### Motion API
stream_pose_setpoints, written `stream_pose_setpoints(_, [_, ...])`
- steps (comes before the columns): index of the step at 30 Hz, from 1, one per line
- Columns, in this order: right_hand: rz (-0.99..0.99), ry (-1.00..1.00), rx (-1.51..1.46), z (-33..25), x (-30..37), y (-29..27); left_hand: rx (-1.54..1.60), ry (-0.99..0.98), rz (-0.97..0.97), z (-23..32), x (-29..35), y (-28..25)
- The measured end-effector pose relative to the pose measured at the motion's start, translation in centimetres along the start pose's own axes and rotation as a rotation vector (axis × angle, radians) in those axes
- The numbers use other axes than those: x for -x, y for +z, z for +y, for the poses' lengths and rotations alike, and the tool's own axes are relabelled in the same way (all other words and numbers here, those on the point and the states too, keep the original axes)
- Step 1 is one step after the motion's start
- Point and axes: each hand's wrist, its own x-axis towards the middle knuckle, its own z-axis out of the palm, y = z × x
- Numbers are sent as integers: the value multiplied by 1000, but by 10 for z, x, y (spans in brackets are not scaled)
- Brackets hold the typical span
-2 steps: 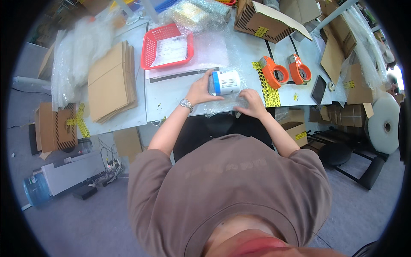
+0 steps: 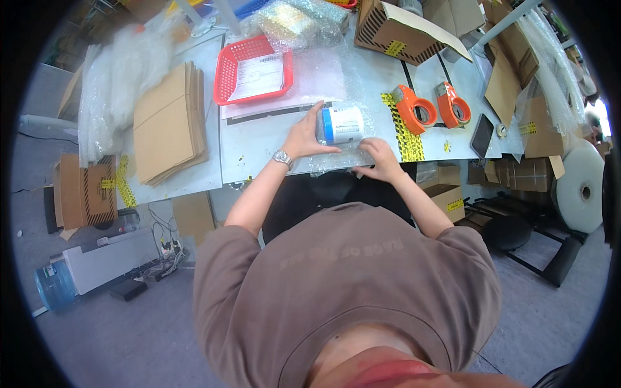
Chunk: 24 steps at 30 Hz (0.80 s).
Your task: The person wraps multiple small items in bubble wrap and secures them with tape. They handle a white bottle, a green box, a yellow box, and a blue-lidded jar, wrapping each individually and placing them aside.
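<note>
A white jar (image 2: 345,127) with a blue lid lies on its side at the table's near edge, its lid toward my left. Beneath and around it spreads clear bubble wrap (image 2: 331,161). My left hand (image 2: 304,138), a metal watch on its wrist, curves around the lid end, fingers on the far side and thumb along the near side. Just right of the jar's near side, my right hand (image 2: 383,161) has thumb and fingers pinched at the near edge of the bubble wrap. The fingertips there are partly lost against the clear film.
Two orange tape dispensers (image 2: 414,110) and a black phone (image 2: 482,135) lie to the right. Behind the jar sits a red basket (image 2: 222,77) with papers. Flat cardboard (image 2: 169,129) is stacked at left. An open carton (image 2: 404,35) stands at the back.
The jar has turned slightly, so its label shows differently. My right fingertips have moved a little toward the jar, and my left hand has shifted very slightly.
</note>
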Motion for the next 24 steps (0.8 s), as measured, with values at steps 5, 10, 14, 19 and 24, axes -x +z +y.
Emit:
stream_pose_setpoints(5, [-6, -56, 174, -9, 5, 5, -204, 159, 70, 15, -18, 5])
stream_pose_setpoints(10, [-21, -138, 186, -4, 15, 6, -124, 102, -163, 32, -11, 1])
stream_pose_setpoints(14, [176, -206, 151, -30, -6, -22, 3, -45, -403, 45, -7, -11])
stream_pose_setpoints(19, [47, -154, 12, -29, -44, -44, -230, -7, -403, 31, -17, -11])
stream_pose_setpoints(24, [-4, 44, -262, 0, -74, -54, 28, 52, -408, 47, -34, -40])
